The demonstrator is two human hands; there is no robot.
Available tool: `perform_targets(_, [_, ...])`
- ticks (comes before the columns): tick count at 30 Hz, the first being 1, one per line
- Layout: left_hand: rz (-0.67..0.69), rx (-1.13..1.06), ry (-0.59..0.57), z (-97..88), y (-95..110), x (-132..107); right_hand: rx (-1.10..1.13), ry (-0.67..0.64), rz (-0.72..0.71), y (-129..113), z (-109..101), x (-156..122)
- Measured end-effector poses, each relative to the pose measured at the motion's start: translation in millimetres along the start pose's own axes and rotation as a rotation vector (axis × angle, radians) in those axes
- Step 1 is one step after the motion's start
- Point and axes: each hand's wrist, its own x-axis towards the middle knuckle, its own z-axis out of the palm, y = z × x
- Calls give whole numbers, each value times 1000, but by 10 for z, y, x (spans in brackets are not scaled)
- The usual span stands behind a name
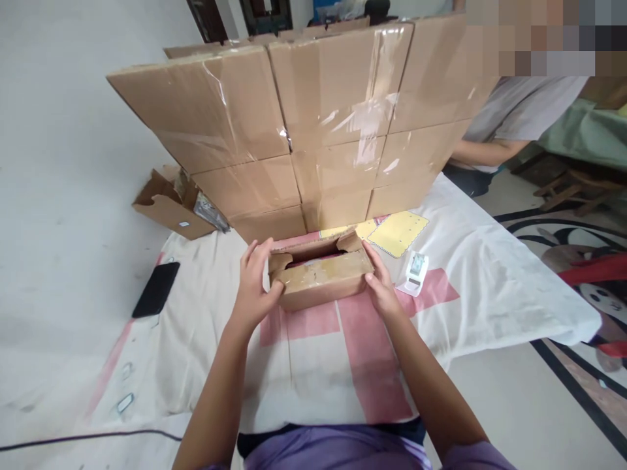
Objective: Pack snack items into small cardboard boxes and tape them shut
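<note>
While my L hand [253, 284] has one end of the small cardboard box [327, 290], my R hand [383, 285] has the other: fingers clamped on both short ends, thumbs at the front corners, rest round the ends. Box is on the cloth-covered desk [499, 281], approx. centre, right in front of me. Its top is partly open, gap along the far side, w/ a short end flap bent at L & R and clear tape on the front panel. Sth dark pinkish inside, can't tell what.

Just behind: a big wall of taped cartons [337, 91], 3 across. Yellow sheets [398, 234] lie nr the wall's foot, far R of the box; small white device [416, 271] just beyond my R hand. Phone [157, 289], dark & face unclear, well off to the L, w/ an open carton [171, 210] behind it. Black cable [108, 433] bottom L. Co-worker's arm [482, 153] far R, past the cartons.
</note>
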Motion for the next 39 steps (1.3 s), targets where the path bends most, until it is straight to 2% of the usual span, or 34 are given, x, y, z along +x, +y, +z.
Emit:
perform_targets(2, [84,139,-118,-109,92,61,-63,-6,7,-33,1,1])
perform_targets(4, [105,254,-214,-169,212,86,-105,-4,14,-64,-1,1])
perform_targets(7, [112,383,-307,-144,379,77,-139,-6,21,-103,-3,1])
perform_targets(11, [112,520,-340,-18,480,60,-165,-19,26,-134,16,17])
perform_targets(15, [127,543,-330,24,445,67,-176,-35,17,-199,28,-3])
perform_targets(17, [141,544,-320,11,399,73,-216,-18,-19,-292,-34,-48])
perform_targets(20, [180,544,-296,-23,345,84,-363,137,-145,-488,-324,-112])
perform_targets(23, [256,549,-241,-40,395,96,-480,441,-258,-614,-842,-68])
perform_targets(25, [315,542,-171,6,520,83,-461,602,-233,-591,-1208,33])
perform_targets(27, [402,419,-77,144,715,43,-414,681,-146,-478,-1487,144])
perform_targets(28, [478,301,-63,256,829,17,-398,703,-94,-400,-1575,189])
perform_targets(29, [564,168,-97,397,948,-9,-395,721,-38,-315,-1627,220])
perform_targets(30, [648,33,-182,564,1067,-30,-405,733,18,-233,-1646,236])
perform_targets(31, [700,-70,-324,750,1179,-42,-431,731,69,-160,-1639,237])
perform_targets(32, [683,-133,-486,948,1282,-40,-473,714,108,-102,-1615,227])
perform_targets(33, [600,-187,-615,1148,1370,-25,-528,684,135,-61,-1583,209])
perform_targets(35, [350,-293,-729,1520,1496,42,-643,602,149,-24,-1521,168])
perform_targets(37, [66,-411,-750,1815,1558,140,-717,534,141,-24,-1487,140])
perform_targets(39, [-189,-536,-739,2017,1575,240,-757,481,142,-31,-1481,131])
